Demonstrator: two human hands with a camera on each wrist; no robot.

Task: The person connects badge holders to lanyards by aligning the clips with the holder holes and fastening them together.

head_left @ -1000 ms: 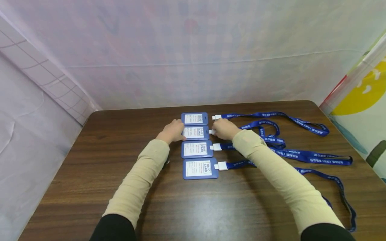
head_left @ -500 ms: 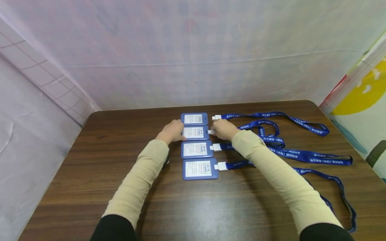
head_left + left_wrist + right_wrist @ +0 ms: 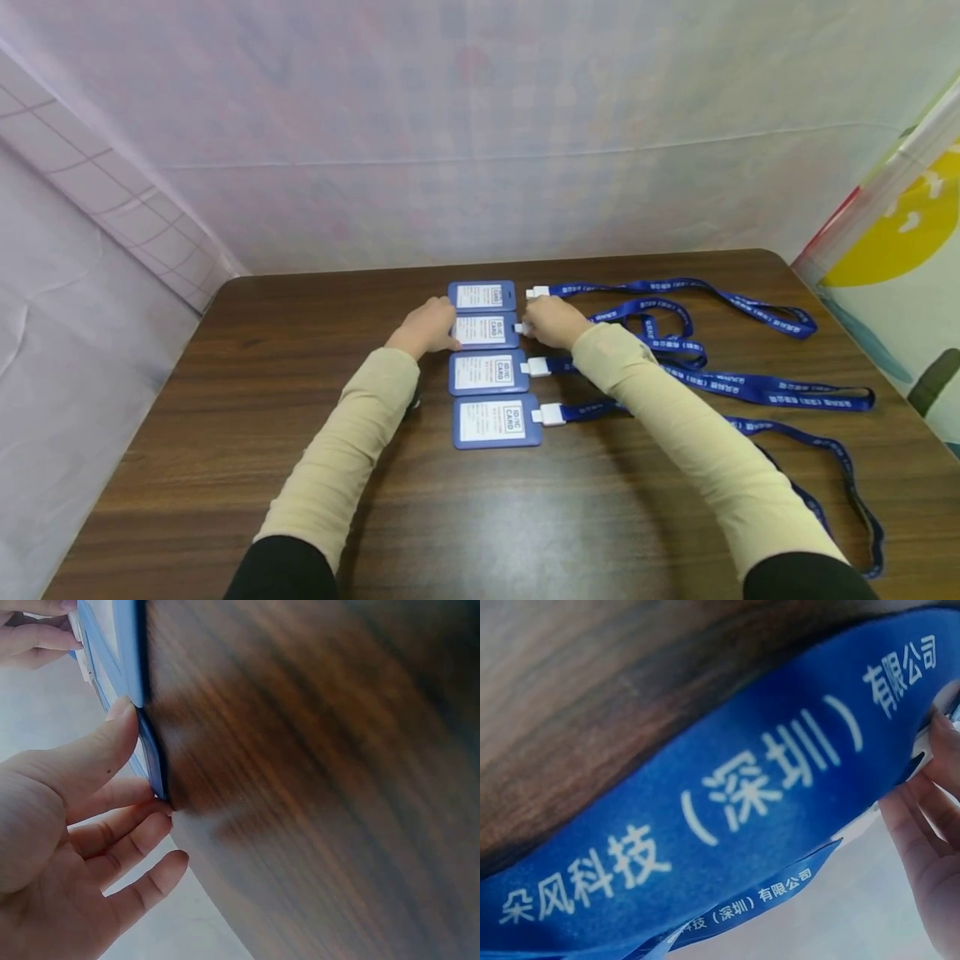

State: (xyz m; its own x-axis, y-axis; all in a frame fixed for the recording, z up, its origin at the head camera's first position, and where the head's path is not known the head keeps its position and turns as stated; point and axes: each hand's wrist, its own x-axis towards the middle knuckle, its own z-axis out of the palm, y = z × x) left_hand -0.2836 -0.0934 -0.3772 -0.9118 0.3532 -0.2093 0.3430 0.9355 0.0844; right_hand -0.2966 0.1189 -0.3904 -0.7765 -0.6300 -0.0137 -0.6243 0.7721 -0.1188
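Note:
Blue ID card holders with white cards lie in a column. At the second one from the back, a card holder (image 3: 483, 331), my left hand (image 3: 423, 327) pinches the left edge. In the left wrist view, the thumb (image 3: 112, 746) and index finger sit at that holder's edge (image 3: 154, 754), the other fingers loosely bent. My right hand (image 3: 553, 321) grips the white lanyard clip (image 3: 521, 329) at the same holder's slot end. The hand covers most of the clip. Its blue lanyard (image 3: 618, 312) trails right, and white lettering fills the lanyard (image 3: 727, 787) in the right wrist view.
The rearmost card holder (image 3: 482, 296) lies apart from its lanyard clip (image 3: 537, 292). Nearer me, the third holder (image 3: 489, 372) and front holder (image 3: 497, 421) have clips joined on. Their lanyards spread right across the brown wooden table (image 3: 247, 417). A curtain (image 3: 480, 200) hangs behind.
Almost nothing differs. My right hand seems to have edged very slightly left towards the second card holder; my left hand keeps its hold.

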